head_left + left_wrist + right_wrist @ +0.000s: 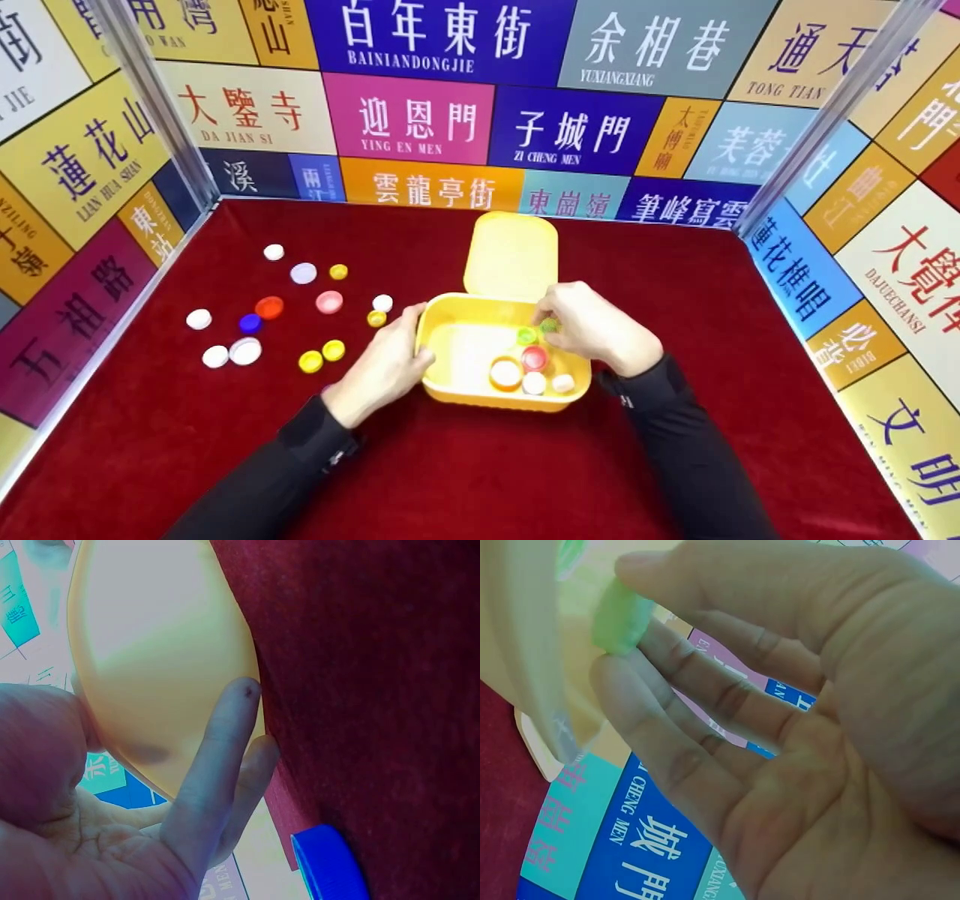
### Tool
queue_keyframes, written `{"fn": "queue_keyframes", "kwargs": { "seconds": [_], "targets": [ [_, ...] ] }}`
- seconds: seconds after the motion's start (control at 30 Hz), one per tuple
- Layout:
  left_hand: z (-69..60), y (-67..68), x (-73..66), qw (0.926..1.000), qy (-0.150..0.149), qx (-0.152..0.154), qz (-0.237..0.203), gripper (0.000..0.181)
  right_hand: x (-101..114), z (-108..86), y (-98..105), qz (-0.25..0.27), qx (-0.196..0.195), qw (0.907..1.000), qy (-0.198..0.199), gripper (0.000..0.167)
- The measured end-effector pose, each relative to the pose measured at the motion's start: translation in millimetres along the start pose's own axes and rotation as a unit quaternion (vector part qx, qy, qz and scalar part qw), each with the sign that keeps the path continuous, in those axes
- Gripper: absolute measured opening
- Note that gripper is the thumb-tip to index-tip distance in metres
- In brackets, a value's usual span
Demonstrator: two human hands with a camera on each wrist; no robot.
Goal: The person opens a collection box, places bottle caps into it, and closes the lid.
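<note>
A yellow box (457,352) stands on the dark red cloth, its lid (512,255) folded back behind it. My left hand (386,367) grips the box's left wall, thumb over the rim; in the left wrist view its fingers lie along the outside of the yellow wall (150,630). Over the right part of the box, my right hand (600,326) pinches a green cap (622,617) between thumb and fingertips. Inside lie another green cap (527,335), a red one (534,358), an orange-rimmed one (505,373) and two white ones (534,383).
Left of the box, loose caps are scattered on the cloth (150,420): a red one (269,307), a blue one (250,323), a pink one (329,302), a lilac one (303,273), several yellow and several white. Printed panels (420,120) with metal corner posts enclose the back and sides.
</note>
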State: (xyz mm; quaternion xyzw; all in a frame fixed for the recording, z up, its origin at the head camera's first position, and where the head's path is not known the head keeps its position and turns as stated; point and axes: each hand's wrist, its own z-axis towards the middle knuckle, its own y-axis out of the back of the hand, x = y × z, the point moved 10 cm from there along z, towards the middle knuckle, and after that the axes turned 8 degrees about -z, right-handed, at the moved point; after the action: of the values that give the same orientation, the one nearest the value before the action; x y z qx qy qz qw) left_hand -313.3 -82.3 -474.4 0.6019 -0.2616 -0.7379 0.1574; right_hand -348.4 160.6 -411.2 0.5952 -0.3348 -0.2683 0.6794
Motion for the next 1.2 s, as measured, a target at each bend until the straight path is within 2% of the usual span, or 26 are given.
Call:
{"fn": "queue_keyframes", "kwargs": {
  "seconds": [0.17, 0.7, 1.0, 1.2],
  "targets": [
    [-0.9, 0.5, 1.1, 1.0, 0.0, -0.003, -0.002, 0.066, -0.9, 0.4, -1.3, 0.001, 0.009, 0.9999, -0.009, 0.02],
    [-1.1, -0.3, 1.8, 1.0, 0.005, 0.0, 0.001, 0.067, -0.1, 1.0, 0.3, 0.002, 0.001, 1.0, -0.007, 0.022],
    [-0.6, 0.3, 0.4, 1.0, -0.003, -0.005, 0.002, 0.067, 3.8, 0.5, 6.6, -0.011, -0.027, 0.9995, 0.015, 0.023],
    [0.3, -0.6, 0.0, 1.0, 0.001, -0.001, 0.001, 0.067, -1.1, -0.9, 11.6, 0.01, -0.038, 0.9992, -0.01, 0.025]
  ]
}}
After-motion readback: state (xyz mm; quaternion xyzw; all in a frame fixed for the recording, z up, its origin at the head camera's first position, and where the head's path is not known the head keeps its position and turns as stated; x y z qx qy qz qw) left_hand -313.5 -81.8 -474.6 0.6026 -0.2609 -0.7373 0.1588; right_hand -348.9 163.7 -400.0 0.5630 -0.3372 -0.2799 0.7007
